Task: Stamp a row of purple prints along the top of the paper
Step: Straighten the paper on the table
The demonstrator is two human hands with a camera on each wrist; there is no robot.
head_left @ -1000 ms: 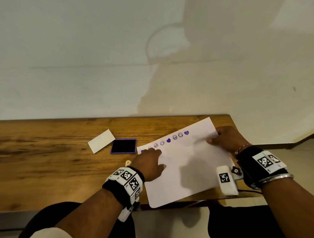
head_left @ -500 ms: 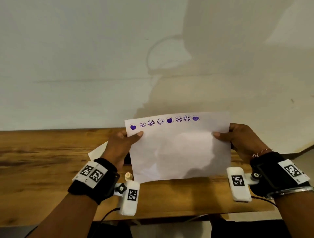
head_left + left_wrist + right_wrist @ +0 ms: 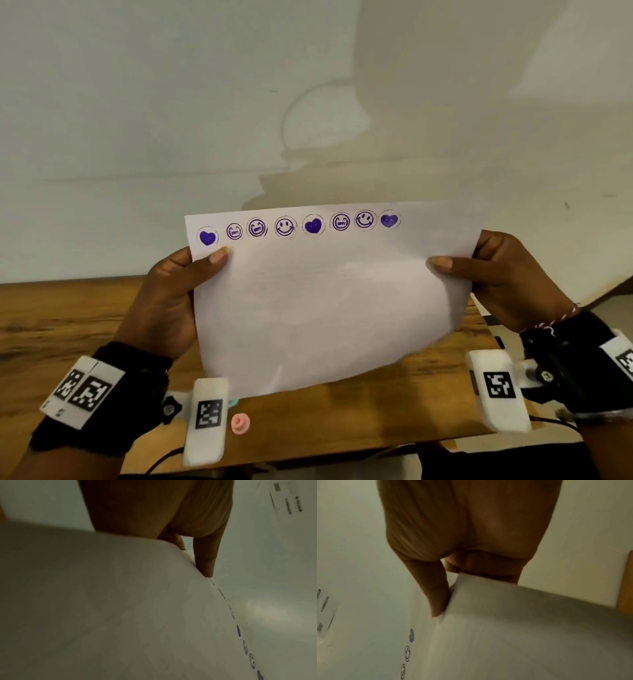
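Observation:
A white sheet of paper is held upright above the wooden table, facing me. A row of several purple prints, hearts and smiley faces, runs along its top edge from the left to past the middle. My left hand pinches the paper's left edge, thumb on the front. At the right edge, my right hand pinches the sheet the same way. The left wrist view shows the paper edge-on with the prints; the right wrist view shows the paper and prints likewise. The ink pad is hidden behind the sheet.
A small pink stamp lies on the table near the front edge, below the paper. A bit of a teal object peeks out beside it. A plain pale wall rises behind the table. The table's right end lies under my right hand.
Both hands lifted the paper off the table and turned it upright to face me. It has risen a little higher and closer since half a second ago.

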